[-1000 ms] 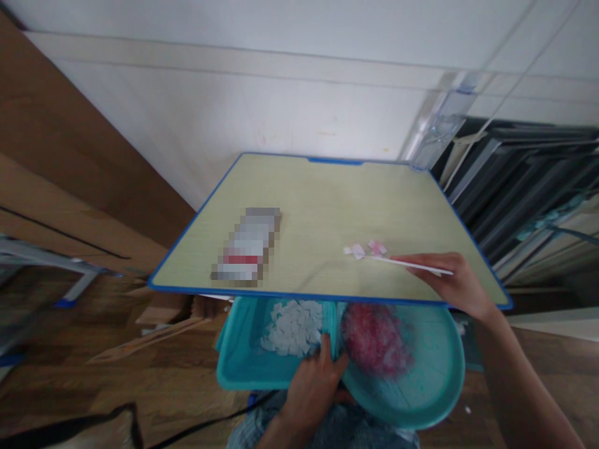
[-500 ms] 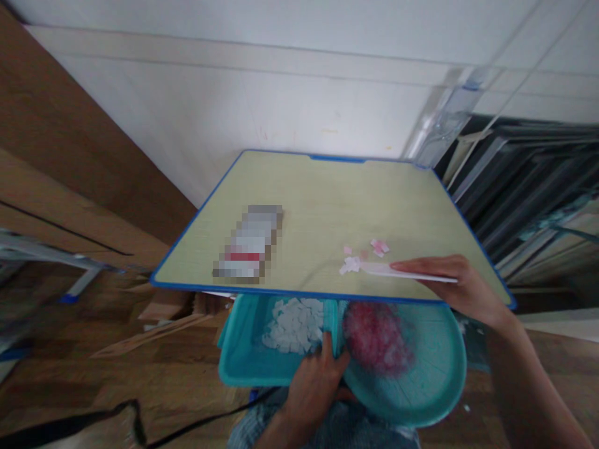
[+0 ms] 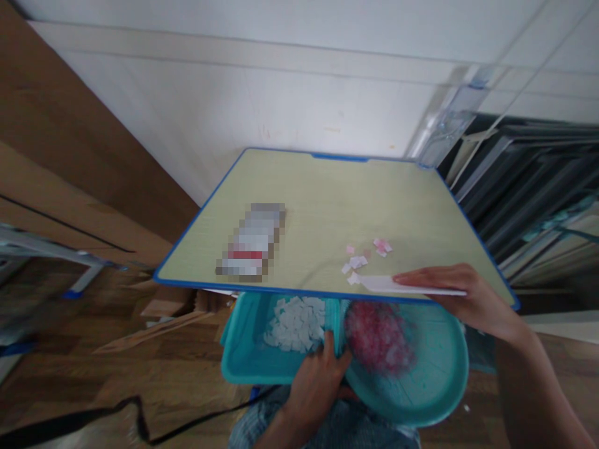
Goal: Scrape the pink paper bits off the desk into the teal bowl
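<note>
My right hand (image 3: 461, 290) is closed on a thin white flat strip (image 3: 381, 284), held low over the front of a pale yellow board with a blue rim (image 3: 318, 206). Beside the strip's left end lie small white paper bits (image 3: 357, 262); a pinkish cluster of bits (image 3: 382, 247) sits just behind them. Below the board's front edge, my left hand (image 3: 321, 374) grips where a turquoise rectangular tray (image 3: 253, 372) meets a round turquoise tray (image 3: 435, 399). White pieces (image 3: 294, 323) fill part of the rectangular one. A red and whitish heap (image 3: 379, 337), blurred, rests in the round one.
A blurred-out flat object with a red band (image 3: 250, 240) lies on the board's left side. A clear plastic bottle (image 3: 447, 128) stands behind the right back corner, near stacked dark panels (image 3: 524, 162). A black strap (image 3: 135, 415) crosses at lower left.
My right hand and the white strip have come slightly toward the board's front edge. Some white bits there have shifted and spread. My left hand keeps its hold.
</note>
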### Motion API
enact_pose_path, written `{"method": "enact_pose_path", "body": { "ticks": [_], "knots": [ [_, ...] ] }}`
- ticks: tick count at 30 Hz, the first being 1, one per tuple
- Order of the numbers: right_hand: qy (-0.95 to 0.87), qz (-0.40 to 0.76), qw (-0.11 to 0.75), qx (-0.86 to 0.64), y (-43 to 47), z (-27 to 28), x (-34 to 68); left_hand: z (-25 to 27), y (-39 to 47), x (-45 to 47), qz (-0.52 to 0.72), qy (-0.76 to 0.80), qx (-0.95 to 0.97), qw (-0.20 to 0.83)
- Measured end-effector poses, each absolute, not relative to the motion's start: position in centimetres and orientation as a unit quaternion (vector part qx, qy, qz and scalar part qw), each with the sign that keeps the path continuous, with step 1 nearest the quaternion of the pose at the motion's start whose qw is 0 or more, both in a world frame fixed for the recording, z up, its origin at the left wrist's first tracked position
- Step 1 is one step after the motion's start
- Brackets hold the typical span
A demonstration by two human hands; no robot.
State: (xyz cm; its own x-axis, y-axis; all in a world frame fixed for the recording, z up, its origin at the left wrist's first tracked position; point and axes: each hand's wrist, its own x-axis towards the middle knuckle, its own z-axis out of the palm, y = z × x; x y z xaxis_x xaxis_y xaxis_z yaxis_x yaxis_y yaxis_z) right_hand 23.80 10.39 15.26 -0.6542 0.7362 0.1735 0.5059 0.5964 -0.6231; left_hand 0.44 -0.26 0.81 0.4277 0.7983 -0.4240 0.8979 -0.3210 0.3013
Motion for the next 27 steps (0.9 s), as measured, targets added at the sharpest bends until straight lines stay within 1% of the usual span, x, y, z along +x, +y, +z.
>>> {"method": "enact_pose_path", "body": {
  "ticks": [12,17,22,27],
  "knots": [
    [-0.858,0.311,0.197,-0.358,9.8,15.6,23.6,0.9,-0.2,0.5,-0.103,0.524,0.808,0.249],
    [-0.848,0.252,0.216,-0.414,9.8,15.3,23.8,0.9,-0.2,0.5,-0.101,0.523,0.809,0.249],
    [-0.852,0.252,0.196,-0.414,9.2,15.3,24.6,0.9,-0.2,0.5,-0.098,0.517,0.813,0.247],
    [-0.836,0.237,0.225,-0.441,8.5,15.5,25.4,1.1,-0.2,0.4,-0.100,0.520,0.809,0.257]
  ]
}}
